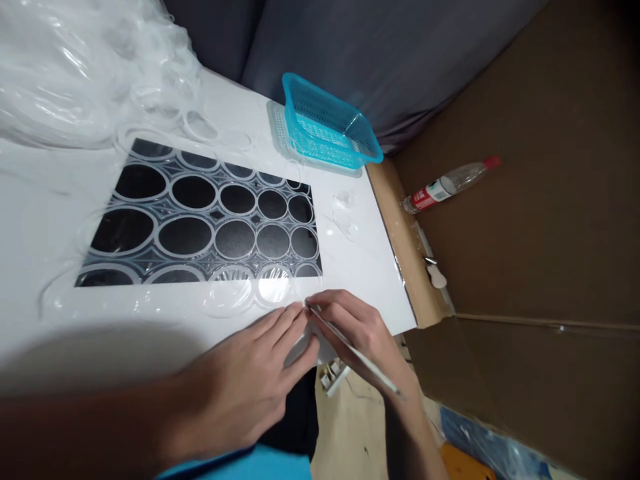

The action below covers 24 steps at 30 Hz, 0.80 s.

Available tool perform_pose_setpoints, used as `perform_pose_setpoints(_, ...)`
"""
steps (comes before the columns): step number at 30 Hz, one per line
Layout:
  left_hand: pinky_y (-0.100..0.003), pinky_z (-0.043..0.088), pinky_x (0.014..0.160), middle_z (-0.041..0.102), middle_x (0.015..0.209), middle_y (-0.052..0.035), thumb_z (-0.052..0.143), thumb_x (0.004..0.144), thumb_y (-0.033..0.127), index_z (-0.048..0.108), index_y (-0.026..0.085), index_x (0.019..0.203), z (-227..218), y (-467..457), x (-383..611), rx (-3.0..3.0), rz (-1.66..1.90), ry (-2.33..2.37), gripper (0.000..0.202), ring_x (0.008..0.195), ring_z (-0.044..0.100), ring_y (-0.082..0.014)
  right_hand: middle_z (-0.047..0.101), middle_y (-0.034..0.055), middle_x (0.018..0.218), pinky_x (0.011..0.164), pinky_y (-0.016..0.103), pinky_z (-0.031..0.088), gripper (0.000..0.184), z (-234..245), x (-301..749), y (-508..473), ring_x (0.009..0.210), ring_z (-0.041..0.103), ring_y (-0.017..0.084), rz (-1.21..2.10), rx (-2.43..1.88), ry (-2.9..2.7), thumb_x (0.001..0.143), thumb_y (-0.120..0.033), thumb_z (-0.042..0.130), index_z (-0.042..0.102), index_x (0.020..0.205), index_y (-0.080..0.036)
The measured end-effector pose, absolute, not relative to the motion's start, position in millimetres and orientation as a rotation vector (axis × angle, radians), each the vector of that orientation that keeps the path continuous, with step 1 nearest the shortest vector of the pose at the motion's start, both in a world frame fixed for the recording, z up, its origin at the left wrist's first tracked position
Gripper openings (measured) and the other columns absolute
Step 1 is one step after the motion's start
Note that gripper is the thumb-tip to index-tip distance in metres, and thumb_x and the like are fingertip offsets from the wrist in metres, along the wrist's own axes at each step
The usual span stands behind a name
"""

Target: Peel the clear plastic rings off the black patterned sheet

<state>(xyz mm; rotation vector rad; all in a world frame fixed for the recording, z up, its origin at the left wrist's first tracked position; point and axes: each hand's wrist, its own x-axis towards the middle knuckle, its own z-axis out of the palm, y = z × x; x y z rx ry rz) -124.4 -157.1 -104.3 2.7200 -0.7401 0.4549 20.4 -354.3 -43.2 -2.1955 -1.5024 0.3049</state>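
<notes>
My left hand [250, 380] lies near the front edge of the white table [350, 267], its fingers pressed together on a small clear plastic piece [300, 347]. My right hand [360, 333] grips a thin metal tool [350, 347] like a pen; its tip meets the left fingertips at the plastic piece. Just beyond the fingers lie clear plastic rings [250, 290] at the front edge of a black panel [200, 227] covered with rows of clear round rings.
A heap of clear plastic film [75, 67] fills the back left. A blue basket [327, 127] sits in a clear tray at the table's back right. Beyond the table edge, a bottle [450, 183] lies on brown cardboard. A power strip [333, 377] lies on the floor below.
</notes>
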Motion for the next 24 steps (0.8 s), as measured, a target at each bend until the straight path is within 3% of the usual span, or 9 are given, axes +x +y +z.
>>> perform_pose_setpoints(13, -0.054, 0.024, 0.131, 0.049, 0.162, -0.0358, 0.063, 0.096, 0.038, 0.045, -0.001, 0.158, -103.0, -158.2, -125.0, 2.718, 0.412, -0.723, 0.075, 0.155, 0.048, -0.0475, 0.072, 0.015, 0.141, 0.105, 0.049, 0.066, 0.025, -69.1, 11.4, -360.9, 0.128, 0.072, 0.03, -0.059, -2.274, -1.668, 0.102, 0.0, 0.062, 0.062, 0.119, -0.019)
perform_pose_setpoints(20, -0.054, 0.025, 0.13, 0.051, 0.161, -0.0341, 0.065, 0.095, 0.039, 0.049, 0.001, 0.158, -98.6, -157.3, -125.4, 2.708, 0.408, -0.715, 0.074, 0.153, 0.05, -0.0471, 0.074, 0.0159, 0.136, 0.098, 0.043, 0.068, 0.021, -71.0, 12.3, -354.0, 0.122, 0.076, 0.028, -0.153, -2.245, -1.573, 0.102, -0.002, 0.063, 0.062, 0.114, -0.019)
perform_pose_setpoints(24, -0.052, 0.024, 0.129, 0.055, 0.159, -0.032, 0.068, 0.095, 0.042, 0.059, 0.005, 0.151, -96.2, -156.7, -124.7, 2.697, 0.449, -0.699, 0.067, 0.152, 0.051, -0.0455, 0.077, 0.0113, 0.132, 0.091, 0.035, 0.068, 0.017, -70.0, 16.0, -347.8, 0.112, 0.079, 0.023, -0.193, -2.246, -1.341, 0.104, -0.006, 0.065, 0.066, 0.107, -0.023)
